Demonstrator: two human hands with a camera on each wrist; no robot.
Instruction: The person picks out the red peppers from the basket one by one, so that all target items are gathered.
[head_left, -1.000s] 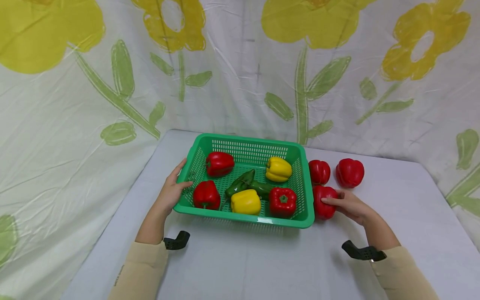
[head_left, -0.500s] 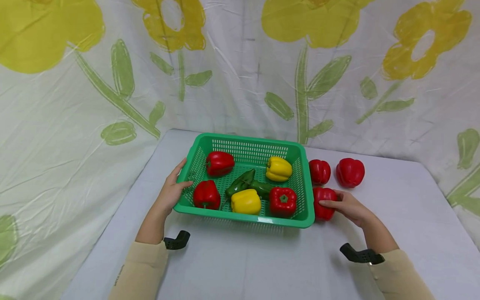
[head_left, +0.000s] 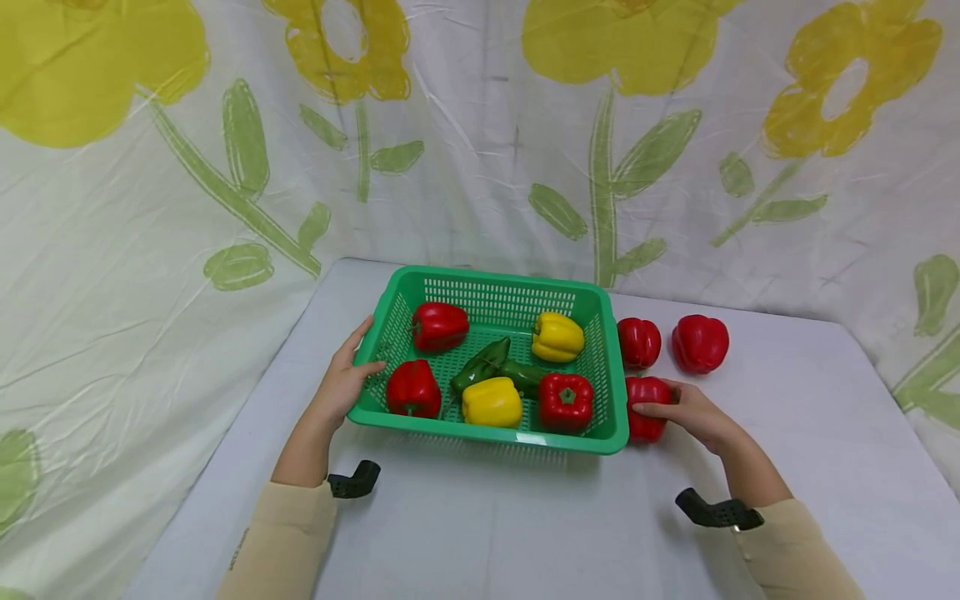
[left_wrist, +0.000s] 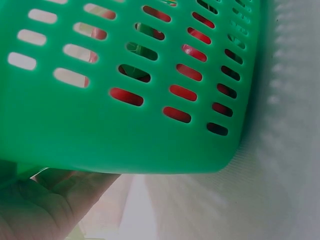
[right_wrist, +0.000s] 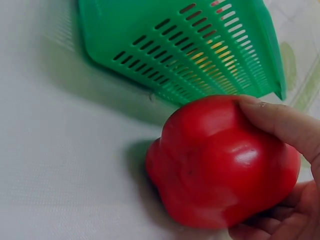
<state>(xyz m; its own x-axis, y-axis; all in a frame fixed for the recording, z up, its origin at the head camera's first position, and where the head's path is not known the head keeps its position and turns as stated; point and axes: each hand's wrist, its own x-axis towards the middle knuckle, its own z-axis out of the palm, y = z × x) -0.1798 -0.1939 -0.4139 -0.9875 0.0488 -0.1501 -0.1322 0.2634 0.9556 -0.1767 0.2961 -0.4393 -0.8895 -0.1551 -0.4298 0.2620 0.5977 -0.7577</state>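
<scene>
My left hand grips the left side of a green slotted plastic basket, thumb over the rim and fingers along the outside. In the left wrist view the basket wall hides part of that hand. Just right of the basket, my right hand holds a red bell pepper between thumb and fingers. The right wrist view shows this pepper low over the white tabletop, close to the basket's side. Inside the basket lie several red bell peppers, two yellow bell peppers and dark green peppers.
Behind the held pepper, two more red bell peppers stand on the table: one beside the basket and one farther right. A cloth with yellow flowers hangs along the table's back edge. Black wrist mounts sit at both cuffs.
My right hand has shifted slightly left and toward me with the red bell pepper, which has turned a little in the grip. The left hand and the basket have stayed put.
</scene>
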